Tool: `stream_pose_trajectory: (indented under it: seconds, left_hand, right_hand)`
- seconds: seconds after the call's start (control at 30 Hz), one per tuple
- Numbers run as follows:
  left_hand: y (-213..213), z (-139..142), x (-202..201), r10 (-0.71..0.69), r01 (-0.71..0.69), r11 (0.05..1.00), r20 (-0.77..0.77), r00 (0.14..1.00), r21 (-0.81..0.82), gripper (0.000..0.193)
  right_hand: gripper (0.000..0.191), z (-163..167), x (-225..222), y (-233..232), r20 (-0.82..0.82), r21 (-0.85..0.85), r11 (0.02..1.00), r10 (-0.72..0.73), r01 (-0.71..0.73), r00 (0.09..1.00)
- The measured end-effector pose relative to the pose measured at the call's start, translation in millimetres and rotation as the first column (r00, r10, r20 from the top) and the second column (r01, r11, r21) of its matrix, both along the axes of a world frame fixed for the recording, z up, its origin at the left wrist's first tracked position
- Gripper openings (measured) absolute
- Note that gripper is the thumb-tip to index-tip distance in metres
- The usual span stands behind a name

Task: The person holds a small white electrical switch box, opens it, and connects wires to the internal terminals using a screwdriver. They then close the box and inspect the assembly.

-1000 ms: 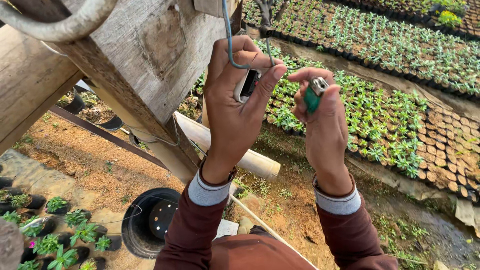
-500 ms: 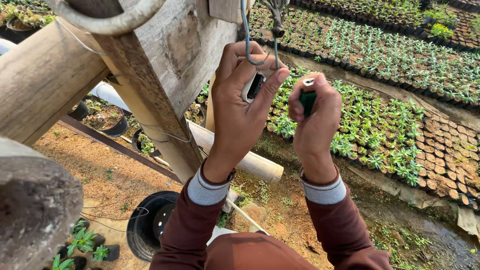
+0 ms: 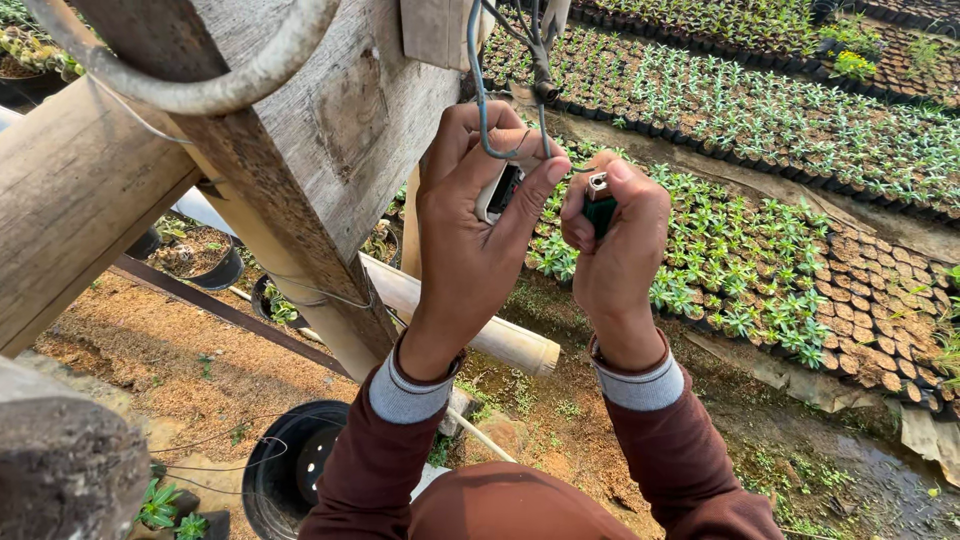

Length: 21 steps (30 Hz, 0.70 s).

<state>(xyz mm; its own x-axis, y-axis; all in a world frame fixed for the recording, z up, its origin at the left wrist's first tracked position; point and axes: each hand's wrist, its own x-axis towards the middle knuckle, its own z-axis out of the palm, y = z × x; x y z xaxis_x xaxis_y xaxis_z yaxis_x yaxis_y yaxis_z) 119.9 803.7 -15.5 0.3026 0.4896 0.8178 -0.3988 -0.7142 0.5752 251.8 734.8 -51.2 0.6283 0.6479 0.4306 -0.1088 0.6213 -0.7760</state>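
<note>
The right hand, clamped on a green lighter, has moved in beside the left hand, which grips the looped grey cable, bringing the lighter's head under it.

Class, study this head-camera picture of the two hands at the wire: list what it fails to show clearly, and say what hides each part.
1. Green lighter: body hidden inside the right hand.
2. Small black-and-white object: mostly covered by the left hand; its kind is unclear.
3. Grey wire: upper end cut off by the top edge.
4. Black pot: contents hidden by the sleeve.
</note>
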Motion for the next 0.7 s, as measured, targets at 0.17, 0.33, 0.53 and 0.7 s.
stream_pose_trajectory:
  seconds: [0.17,0.33,0.53,0.7]
  left_hand:
    - [-2.5,-0.2,0.9,-0.002,0.002,1.0,0.005,1.0,-0.02,0.011]
    - [-3.8,0.3,-1.5,0.027,-0.027,1.0,-0.003,1.0,0.007,0.011]
    - [-4.4,0.2,-2.7,0.043,-0.043,0.999,-0.003,0.999,0.02,0.012]
    - [-6.4,-0.8,-2.4,0.033,-0.033,0.999,-0.004,0.999,0.001,0.012]
  right_hand:
    - [0.034,0.3,-1.6,-0.6,0.049,0.016,0.999,0.034,-0.035,0.998]
    - [0.036,1.3,-2.6,-1.2,0.043,-0.012,0.999,0.053,-0.053,0.998]
    - [0.035,2.3,-1.7,-0.6,0.055,-0.037,0.999,0.032,-0.03,0.998]
    - [0.036,0.3,-2.4,-2.8,0.09,-0.033,0.999,0.017,-0.014,0.996]
